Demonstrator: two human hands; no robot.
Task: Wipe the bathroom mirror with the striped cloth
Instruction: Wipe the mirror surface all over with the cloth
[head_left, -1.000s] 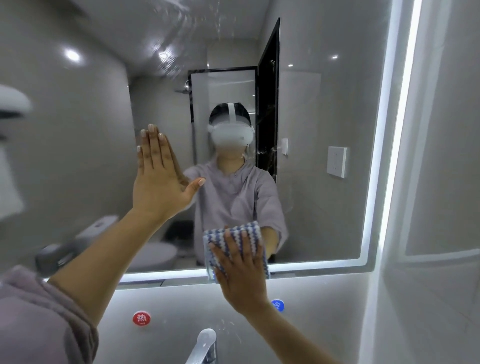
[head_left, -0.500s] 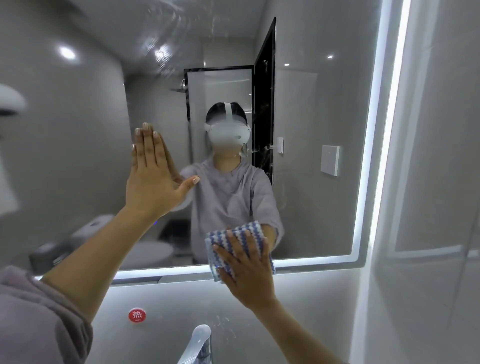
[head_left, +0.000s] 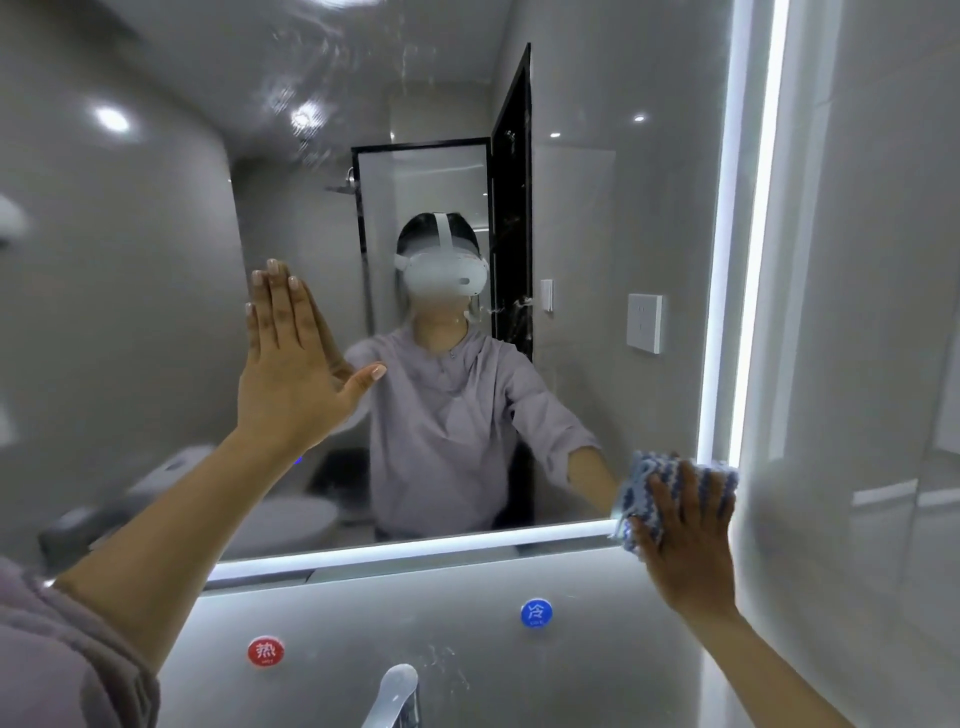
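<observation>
Mirror (head_left: 597, 208) glass is rigid and slick. Cloth (head_left: 641, 480), judged soft and light, is best pinned under the flat, spread right hand (head_left: 685, 540), as now. Left hand (head_left: 291, 374) braces flat, empty.

The cloth (head_left: 642, 480) is showing blue and white stripes. The left sticker (head_left: 265, 651) is showing red with white lettering, the right sticker (head_left: 536, 613) blue with white lettering. The sleeve (head_left: 57, 667) is looking pale mauve, the wall (head_left: 374, 613) glossy grey.

The mirror (head_left: 623, 218) lies open mid-pane; a side wall (head_left: 857, 260) hems its right edge.
</observation>
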